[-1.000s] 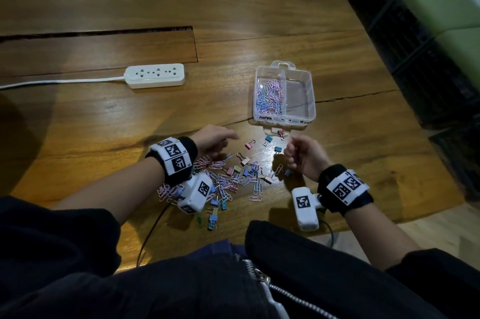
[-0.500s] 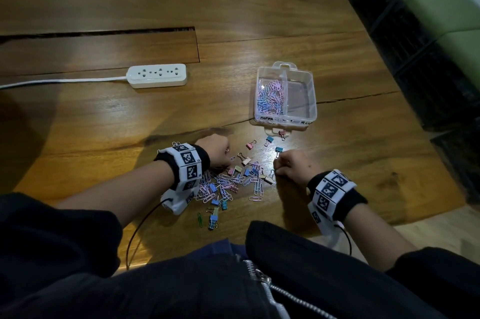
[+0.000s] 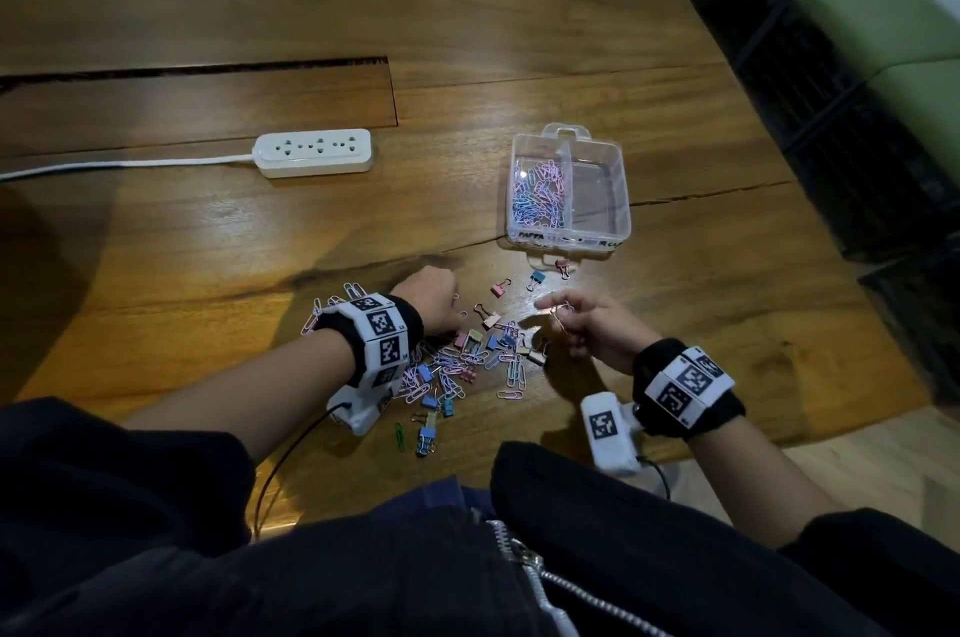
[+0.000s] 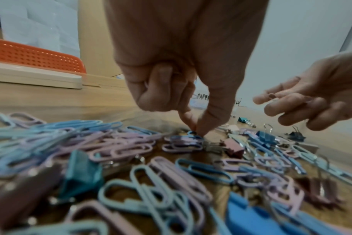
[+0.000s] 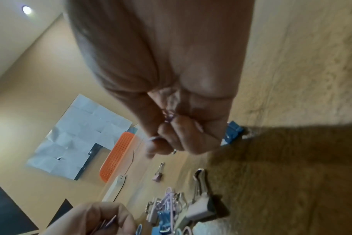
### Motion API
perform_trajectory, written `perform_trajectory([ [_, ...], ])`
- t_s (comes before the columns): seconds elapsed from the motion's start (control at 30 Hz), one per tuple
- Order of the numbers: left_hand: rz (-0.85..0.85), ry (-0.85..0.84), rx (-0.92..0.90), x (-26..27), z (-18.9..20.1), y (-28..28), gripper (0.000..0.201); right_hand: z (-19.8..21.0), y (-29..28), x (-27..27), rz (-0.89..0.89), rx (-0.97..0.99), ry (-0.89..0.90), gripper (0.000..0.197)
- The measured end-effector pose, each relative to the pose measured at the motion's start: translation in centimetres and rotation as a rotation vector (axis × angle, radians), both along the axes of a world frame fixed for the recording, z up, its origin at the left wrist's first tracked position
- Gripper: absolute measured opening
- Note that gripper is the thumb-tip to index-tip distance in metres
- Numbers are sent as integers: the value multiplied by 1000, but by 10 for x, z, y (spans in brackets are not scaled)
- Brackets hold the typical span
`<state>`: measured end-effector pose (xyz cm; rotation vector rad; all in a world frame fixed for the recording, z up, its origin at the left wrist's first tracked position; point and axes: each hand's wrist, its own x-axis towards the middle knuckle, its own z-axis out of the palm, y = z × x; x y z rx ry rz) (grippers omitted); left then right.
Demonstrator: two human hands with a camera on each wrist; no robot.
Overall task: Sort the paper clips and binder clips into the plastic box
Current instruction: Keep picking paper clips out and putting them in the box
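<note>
Closest to the person, on the near edge of the wooden table [image 3: 519, 2], a loose heap of paper clips [image 3: 447, 376] and binder clips [image 3: 428, 431] lies spread between the two wrists. Over the far left side of that heap, the left hand [image 3: 434, 304] points downward with its thumb and forefinger pinched together on a blue paper clip [image 4: 192, 133] that lies on top of the pile; its other fingers are curled into the palm. To the right, lifted off the table, the right hand [image 3: 597, 330] holds a pink paper clip [image 3: 561, 317] between curled fingers and thumb, with the forefinger stretched out toward the left. Just beyond both hands, a few single binder clips lie apart from the heap, one pink [image 3: 500, 287] and one blue [image 3: 536, 279]. Farther on stands the clear plastic box [image 3: 621, 200], its left compartment holding pink and blue paper clips [image 3: 540, 195]. Well to its left, a white power strip [image 3: 314, 153] lies with its cord running off the left edge.
</note>
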<state>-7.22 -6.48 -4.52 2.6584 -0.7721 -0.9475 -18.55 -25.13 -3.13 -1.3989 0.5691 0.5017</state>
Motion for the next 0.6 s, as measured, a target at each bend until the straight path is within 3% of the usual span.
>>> perform_trajectory([
  [0.2,49,118,-3,-1,4,-1,21,6,20,1,139,-223,116,33],
  [0.33,355,371,-335,4,13,1,35,-9,35,0,268,-784,28,38],
  [0.4,469,518,-452,6,20,0,33,-14,37,1,305,-966,21,38],
  [0.6,382,632,-467,3,23,-19,29,-10,26,1,202,-1073,-64,24],
])
